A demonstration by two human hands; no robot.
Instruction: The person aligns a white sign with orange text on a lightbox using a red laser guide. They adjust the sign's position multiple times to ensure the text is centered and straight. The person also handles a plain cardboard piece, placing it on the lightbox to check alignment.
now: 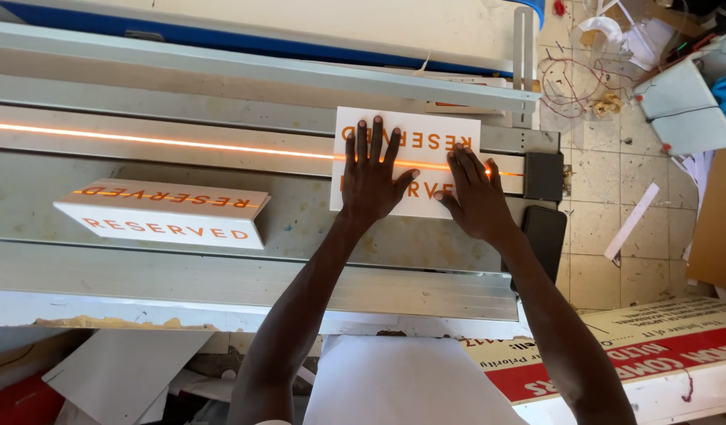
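on the left i'm seeing a folded white sign (162, 212) with orange lettering sitting tent-like on the grey metal counter (300, 228), well apart from both hands. a glowing orange line (142, 140) is running along the counter toward the right. moving right, my left hand (369, 179) is lying flat, its grip fully open with fingers spread, palm pressing down on a flat white sheet (418, 130) with orange lettering that is resting across the glowing line. just beside it, my right hand (475, 193) is also pressing flat on the same sheet's right part, its grip open too, fingers extended and closing around nothing. past it, two black blocks (544, 205) are sitting at the counter's right end.
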